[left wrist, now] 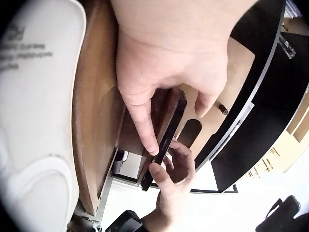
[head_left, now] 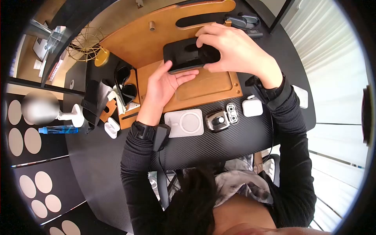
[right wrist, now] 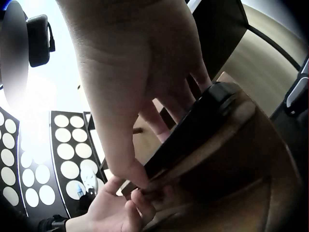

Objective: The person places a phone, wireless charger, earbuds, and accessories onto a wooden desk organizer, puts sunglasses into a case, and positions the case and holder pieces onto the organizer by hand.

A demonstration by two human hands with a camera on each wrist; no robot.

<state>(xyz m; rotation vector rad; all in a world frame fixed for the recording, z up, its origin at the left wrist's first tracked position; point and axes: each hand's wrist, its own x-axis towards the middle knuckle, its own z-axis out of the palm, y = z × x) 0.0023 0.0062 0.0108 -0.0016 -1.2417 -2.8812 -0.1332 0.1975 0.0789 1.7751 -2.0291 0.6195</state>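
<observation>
Both hands are on a black phone point(head_left: 190, 55), held just above the far edge of a shallow wooden tray point(head_left: 219, 88) that sits on the black table point(head_left: 219, 145). From the head view, the right hand point(head_left: 235, 49) curls over the phone's right end, thumb on the near edge and fingers over the far one, while the left hand point(head_left: 164, 84) comes up from below with its thumb against the near left corner. The left wrist view shows something you can't get from above: the phone edge-on point(left wrist: 166, 140), pinched between the left thumb and fingers, with the right hand's fingertips point(left wrist: 176, 166) meeting it at the other end. The right wrist view gets the phone's thin side point(right wrist: 193, 128) hanging over the tray's rim point(right wrist: 227, 130). Further out, only the head view shows the rest: a white charging pad point(head_left: 184, 122) and a small white box point(head_left: 252, 107) just off the tray's near edge, sunglasses point(head_left: 124, 84) to the left, and a blue bottle point(head_left: 58, 129) by the table's left edge.
</observation>
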